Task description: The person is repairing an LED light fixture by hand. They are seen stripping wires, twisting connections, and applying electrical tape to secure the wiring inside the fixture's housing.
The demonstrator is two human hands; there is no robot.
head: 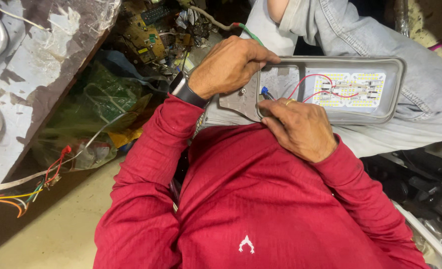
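1. We look straight down at our own chest in a red shirt (261, 199), with both hands raised over a grey lamp housing (395, 79) that lies across our lap on pale jeans (420, 60).

2. The housing is a long, shallow tray with rounded corners. It runs from the middle of the view out to the right, open side up.

3. Our left hand (228, 65) rests on the housing's upper left rim. The fingers are curled together over the edge, thumb along the rim. We cannot tell whether they pinch anything underneath. A dark watch (185, 89) sits on this wrist.

4. Our right hand (300, 127) lies on the lower left rim, just below the other hand. Its fingers are bent and close together, with the fingertips dipping into the tray beside a small blue connector (265, 91). We cannot tell whether they grip it. A ring (291, 101) shows on one finger.

5. Inside the tray, on the right, sits a white LED board (365, 77) dotted with yellow points. Red wires (305, 82) loop from the board toward the blue connector.

6. To the left stands a worn table (36, 74) with peeling plastic film. Loose coloured wires (16, 197) hang from its lower edge.

7. Beyond the table, on the floor, lie green bags (106, 99) and a heap of circuit boards (148, 37).
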